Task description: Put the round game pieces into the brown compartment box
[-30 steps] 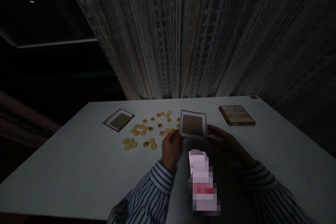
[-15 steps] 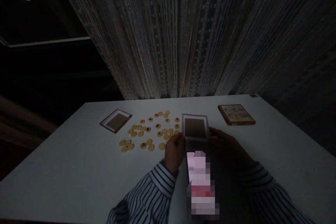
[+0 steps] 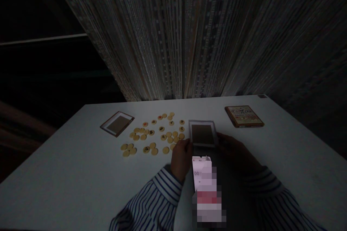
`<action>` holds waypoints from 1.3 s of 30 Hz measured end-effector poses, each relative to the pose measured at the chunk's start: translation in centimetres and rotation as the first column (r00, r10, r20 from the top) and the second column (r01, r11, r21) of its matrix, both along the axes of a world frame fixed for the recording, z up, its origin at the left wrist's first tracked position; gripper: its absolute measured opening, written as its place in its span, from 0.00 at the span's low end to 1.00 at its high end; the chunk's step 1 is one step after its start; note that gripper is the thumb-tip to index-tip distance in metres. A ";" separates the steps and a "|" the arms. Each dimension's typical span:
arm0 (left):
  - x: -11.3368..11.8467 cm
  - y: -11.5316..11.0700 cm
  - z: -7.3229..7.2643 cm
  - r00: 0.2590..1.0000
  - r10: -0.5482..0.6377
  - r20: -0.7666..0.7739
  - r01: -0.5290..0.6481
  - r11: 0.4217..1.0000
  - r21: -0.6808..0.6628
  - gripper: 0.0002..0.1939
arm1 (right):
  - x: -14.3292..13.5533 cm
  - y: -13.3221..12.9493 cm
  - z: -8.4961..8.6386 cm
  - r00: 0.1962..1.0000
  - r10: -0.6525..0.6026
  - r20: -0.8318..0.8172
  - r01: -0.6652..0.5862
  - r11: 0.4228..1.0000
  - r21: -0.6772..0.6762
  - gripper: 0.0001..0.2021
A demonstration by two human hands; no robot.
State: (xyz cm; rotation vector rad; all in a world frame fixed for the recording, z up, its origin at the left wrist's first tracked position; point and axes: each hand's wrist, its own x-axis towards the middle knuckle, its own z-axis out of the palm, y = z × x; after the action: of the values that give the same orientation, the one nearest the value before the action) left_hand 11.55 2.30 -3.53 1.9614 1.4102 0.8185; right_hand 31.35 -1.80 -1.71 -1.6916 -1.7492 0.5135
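A small shallow rectangular box (image 3: 202, 134) with a pale rim and brown inside is held just above the table between my hands. At its lower left corner, the fingers of my left hand (image 3: 181, 158) are closed. My right hand (image 3: 238, 151) grips the right edge, its fingers partly lost in shadow. Left of the box lie many round xiangqi pieces (image 3: 161, 129), some face up with red or black characters, others blank side up; my left hand covers part of the nearest ones. Below the box lies a lit phone (image 3: 199, 175), partly blurred out by blocks.
A similar shallow box (image 3: 117, 123) with a brown rim lies at the far left of the white table (image 3: 81, 184). On the right rests a flat box with a printed cover (image 3: 244, 116). Behind the table hangs a striped curtain (image 3: 173, 43). The room is dim.
The held box has dropped slightly in view and tilted a little, with both hands still on it. The view has shifted slightly; the pieces on the table stay as they were.
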 end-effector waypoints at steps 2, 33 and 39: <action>0.0 0.0 0.0 1.000 -0.005 -0.031 0.005 1.000 0.005 0.14 | 0.0 0.1 0.0 1.000 0.012 0.022 -0.013 1.000 0.027 0.20; 0.0 0.0 -0.6 0.999 -0.031 -0.014 0.031 0.999 0.016 0.15 | 0.4 0.2 -0.6 0.992 0.051 0.113 -0.058 0.997 0.058 0.20; -0.1 0.0 -0.5 0.999 -0.037 -0.007 0.038 0.998 0.054 0.15 | 1.1 0.3 -2.2 0.992 0.008 0.126 -0.017 0.997 0.070 0.23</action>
State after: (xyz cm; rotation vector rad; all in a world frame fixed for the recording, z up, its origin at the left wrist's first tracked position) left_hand 11.48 2.26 -4.03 2.0263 1.3637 0.8430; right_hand 32.47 -1.45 -3.92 -1.6962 -1.8462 0.3525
